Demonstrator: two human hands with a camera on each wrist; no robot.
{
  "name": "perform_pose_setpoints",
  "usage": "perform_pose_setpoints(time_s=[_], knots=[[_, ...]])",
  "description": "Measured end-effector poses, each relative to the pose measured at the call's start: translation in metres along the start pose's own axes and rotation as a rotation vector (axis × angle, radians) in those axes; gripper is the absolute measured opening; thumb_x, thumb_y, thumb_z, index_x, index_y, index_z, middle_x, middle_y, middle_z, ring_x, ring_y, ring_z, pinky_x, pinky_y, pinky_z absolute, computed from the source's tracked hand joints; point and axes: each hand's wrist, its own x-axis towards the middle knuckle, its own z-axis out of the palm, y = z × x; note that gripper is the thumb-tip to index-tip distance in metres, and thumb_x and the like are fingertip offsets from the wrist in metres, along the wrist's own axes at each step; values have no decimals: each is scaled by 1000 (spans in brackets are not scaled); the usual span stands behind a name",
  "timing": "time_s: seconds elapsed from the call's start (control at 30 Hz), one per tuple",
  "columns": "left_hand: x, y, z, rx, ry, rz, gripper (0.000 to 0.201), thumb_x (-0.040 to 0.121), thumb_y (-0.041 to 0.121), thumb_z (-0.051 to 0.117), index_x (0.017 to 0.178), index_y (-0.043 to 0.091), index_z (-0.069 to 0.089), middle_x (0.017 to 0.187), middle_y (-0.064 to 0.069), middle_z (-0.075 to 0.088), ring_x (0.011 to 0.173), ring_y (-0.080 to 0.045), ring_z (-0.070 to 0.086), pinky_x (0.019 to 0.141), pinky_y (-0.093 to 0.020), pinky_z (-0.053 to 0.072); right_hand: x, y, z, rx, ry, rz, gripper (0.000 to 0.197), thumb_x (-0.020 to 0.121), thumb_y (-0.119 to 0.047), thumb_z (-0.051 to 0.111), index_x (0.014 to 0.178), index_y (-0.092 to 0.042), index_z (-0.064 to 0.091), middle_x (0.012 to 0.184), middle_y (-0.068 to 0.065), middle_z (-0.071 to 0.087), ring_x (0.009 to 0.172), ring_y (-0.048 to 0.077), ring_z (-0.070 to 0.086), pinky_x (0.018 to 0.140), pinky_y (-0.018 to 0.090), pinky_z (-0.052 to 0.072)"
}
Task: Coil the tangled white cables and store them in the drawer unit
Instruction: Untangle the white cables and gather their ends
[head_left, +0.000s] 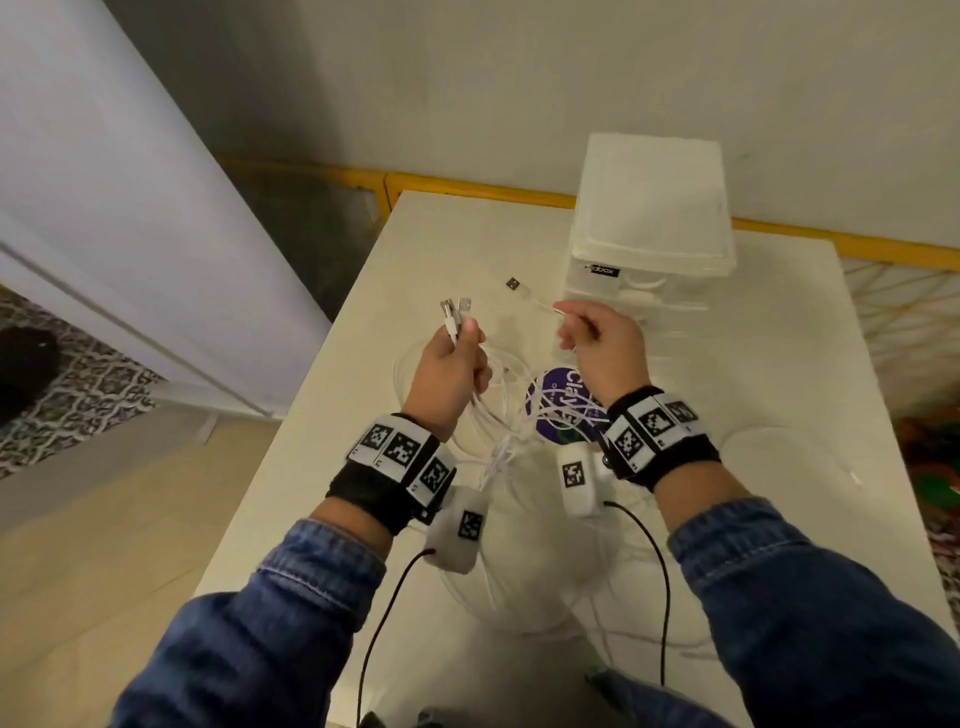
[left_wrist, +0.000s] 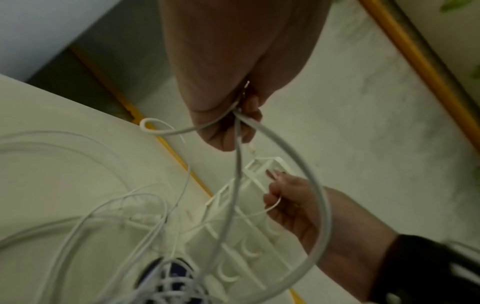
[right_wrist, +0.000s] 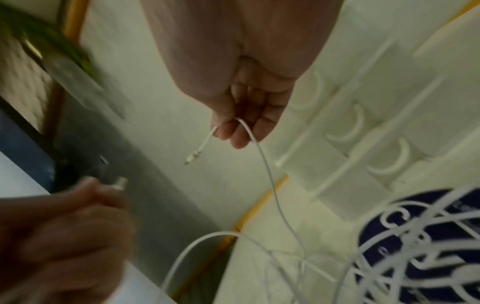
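Left hand (head_left: 452, 364) fingers grip bunched cable ends (head_left: 454, 312), plugs upward. Right hand (head_left: 602, 345) pinches one cable (head_left: 535, 299), plug pointing toward the left. Tangle (head_left: 519, 415) lies on counter (head_left: 779, 364) below; drawer unit (head_left: 652, 228) nearer right hand.

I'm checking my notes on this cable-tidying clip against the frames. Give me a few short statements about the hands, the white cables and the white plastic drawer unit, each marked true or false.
1. The left hand grips several white cable ends with USB plugs. True.
2. The right hand is empty. False: it pinches one thin white cable.
3. The white plastic drawer unit stands on the white table. True.
4. All the cables lie coiled inside the unit. False: they lie tangled on the table, over a round blue sticker.
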Motion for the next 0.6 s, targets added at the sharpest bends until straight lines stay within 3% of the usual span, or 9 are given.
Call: perform_pose_setpoints(time_s=[0.1, 0.27, 0.37, 0.43, 0.5, 0.57, 0.6], knots=[[-9, 16, 32, -35, -52, 30, 25, 100, 30, 38, 85, 13, 49, 50, 10, 37, 41, -5, 33, 47, -22, 29, -26, -28, -32, 169, 54, -91, 21, 91, -7, 50, 103, -14, 65, 72, -3, 60, 61, 0, 57, 68, 13, 50], [-36, 50, 74, -66, -173, 146, 26, 94, 34, 52, 97, 9, 53, 45, 12, 33, 45, -9, 28, 47, -22, 26, -68, -51, -67, 242, -54, -142, 20, 89, -5, 53, 101, -16, 66, 71, 2, 62, 58, 6, 57, 65, 18, 52], [-52, 62, 92, -48, -200, 197, 27, 97, 32, 48, 78, 13, 55, 41, 13, 32, 40, -8, 27, 44, -20, 26, -80, -53, -84, 268, -60, -128, 16, 89, -9, 55, 101, -17, 61, 78, 5, 66, 63, 11, 60, 67, 24, 51], [-63, 65, 104, -55, -202, 210, 35, 98, 34, 45, 69, 15, 50, 45, 9, 36, 43, -9, 33, 47, -22, 31, -83, -53, -93, 294, -112, -99, 22, 90, -18, 54, 112, -15, 54, 98, 6, 66, 84, 11, 63, 77, 23, 50], [-72, 68, 114, -62, -203, 220, 40, 98, 38, 42, 65, 15, 47, 50, 3, 37, 48, -12, 36, 52, -27, 34, -89, -55, -97, 340, -275, -111, 31, 93, -20, 49, 124, -16, 47, 117, 0, 60, 106, 9, 59, 91, 24, 48], [-82, 70, 120, -79, -222, 207, 45, 98, 42, 39, 62, 15, 44, 48, 2, 35, 45, -13, 34, 46, -25, 32, -97, -56, -101, 432, -394, -129, 34, 93, -13, 47, 127, -19, 42, 117, -2, 58, 108, 6, 58, 93, 21, 47], [-85, 71, 121, -81, -231, 194, 48, 98, 45, 37, 62, 13, 43, 48, 0, 37, 42, -14, 35, 41, -24, 32, -99, -55, -104, 444, -415, -120, 34, 93, -9, 47, 125, -19, 41, 108, -1, 60, 99, 4, 60, 88, 19, 48]])
